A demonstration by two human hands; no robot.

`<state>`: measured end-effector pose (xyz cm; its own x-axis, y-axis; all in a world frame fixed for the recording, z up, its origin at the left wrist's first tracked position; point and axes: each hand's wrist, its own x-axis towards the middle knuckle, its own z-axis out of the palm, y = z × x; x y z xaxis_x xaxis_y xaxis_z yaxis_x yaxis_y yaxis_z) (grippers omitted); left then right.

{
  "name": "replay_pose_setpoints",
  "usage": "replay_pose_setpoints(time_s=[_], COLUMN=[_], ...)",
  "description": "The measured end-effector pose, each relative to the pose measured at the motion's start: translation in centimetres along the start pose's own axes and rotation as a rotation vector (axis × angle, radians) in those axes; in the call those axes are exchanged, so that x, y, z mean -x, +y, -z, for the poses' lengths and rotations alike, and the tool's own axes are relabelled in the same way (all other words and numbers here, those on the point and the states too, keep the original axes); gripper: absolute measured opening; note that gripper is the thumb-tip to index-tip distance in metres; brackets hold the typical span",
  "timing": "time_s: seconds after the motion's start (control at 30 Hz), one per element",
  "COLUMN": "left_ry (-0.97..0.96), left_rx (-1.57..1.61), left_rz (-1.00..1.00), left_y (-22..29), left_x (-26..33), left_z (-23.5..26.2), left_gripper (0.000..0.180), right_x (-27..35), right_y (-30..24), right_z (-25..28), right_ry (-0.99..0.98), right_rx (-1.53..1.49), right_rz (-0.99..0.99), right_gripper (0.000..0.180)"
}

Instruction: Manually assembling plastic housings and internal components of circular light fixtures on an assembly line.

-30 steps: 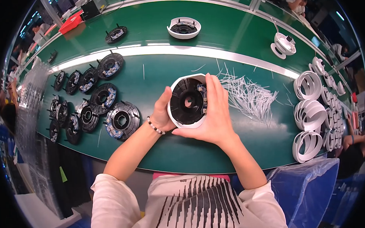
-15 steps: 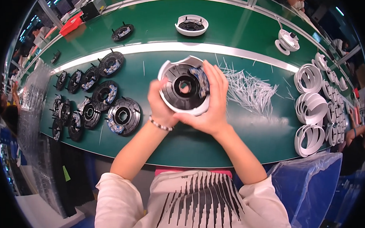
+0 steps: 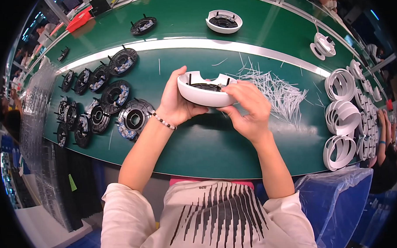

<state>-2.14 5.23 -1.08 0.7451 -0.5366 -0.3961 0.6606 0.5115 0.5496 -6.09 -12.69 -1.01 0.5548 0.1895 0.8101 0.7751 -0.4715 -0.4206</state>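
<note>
Between my two hands is a white round plastic housing (image 3: pixel 206 97), tilted so that its outer side wall faces me; a notch is cut in its far rim. A black round plate (image 3: pixel 201 86) with upright posts sits inside it. My left hand (image 3: pixel 173 98) is wrapped round the housing's left side, thumb up at the rim and fingers underneath. At the right end my right hand (image 3: pixel 252 107) pinches the wall, with fingertips over the rim beside a black post and the thumb below. Part of the plate is hidden by the wall.
Several black round plates with circuit boards (image 3: pixel 115 97) lie at left on the green table (image 3: pixel 199 150). White thin strips (image 3: pixel 278 95) are heaped to the right. White rings (image 3: pixel 339 154) stack at the right edge. Beyond the white rail, another white housing (image 3: pixel 224 21) rests on the green surface.
The housing has tipped from showing its round opening to showing its side wall. My right hand has shifted round to its right end, fingertips now over the rim.
</note>
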Motion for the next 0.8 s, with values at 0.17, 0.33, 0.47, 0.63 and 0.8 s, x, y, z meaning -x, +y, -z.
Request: replay_pose_setpoints(time_s=[0.17,0.33,0.47,0.63,0.8], left_ry=[-0.060,-0.046,-0.092,-0.047,-0.049], left_rx=[0.097,-0.153,-0.568,-0.922,-1.087], left_rz=[0.063,-0.019,-1.047,-1.233,-1.317], left_y=[-0.5,-0.5,-1.8,-1.5,-1.4], left_x=[0.0,0.8,0.5,1.7,1.7], left_z=[0.2,-1.3,-1.7,-0.7,-1.5], left_gripper=[0.053,0.057,0.066,0.054,0.044], right_x=[-0.7,-0.4,0.4,0.2,-0.4], right_y=[-0.5,-0.7,-0.4,-1.0,-0.9], right_z=[0.5,0.9,0.8,0.5,0.9], right_ry=[-0.068,-0.027,0.083,0.140,0.105], right_rx=[-0.026,-0.130,-0.481,-0.868,-0.539], right_rz=[-0.053,-0.098,-0.386,-0.592,-0.394], right_gripper=[0.041,0.041,0.042,0.043,0.044])
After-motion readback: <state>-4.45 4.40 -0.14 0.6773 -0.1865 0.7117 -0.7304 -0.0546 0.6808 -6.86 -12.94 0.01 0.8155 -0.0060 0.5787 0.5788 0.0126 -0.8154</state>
